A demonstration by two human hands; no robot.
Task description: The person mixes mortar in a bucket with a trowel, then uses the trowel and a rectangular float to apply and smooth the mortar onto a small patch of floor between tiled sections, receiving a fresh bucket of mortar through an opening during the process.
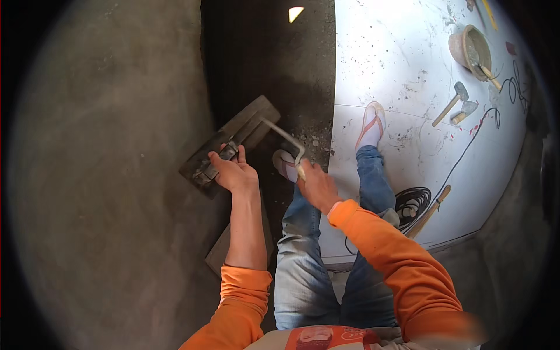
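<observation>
1. As the head view shows, our left hand (236, 173) grips a float (234, 130).
2. Our right hand (319, 188) grips a trowel (283, 133), which overlaps the float in this view.
3. The grey surface (116, 175) at left looks largely smooth; we judge the work well advanced, but cannot tell what remains.

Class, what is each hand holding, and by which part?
The left hand holds a rectangular plastering float by the handle on its back. The right hand grips a trowel by its pale handle, behind the bent metal neck.
</observation>
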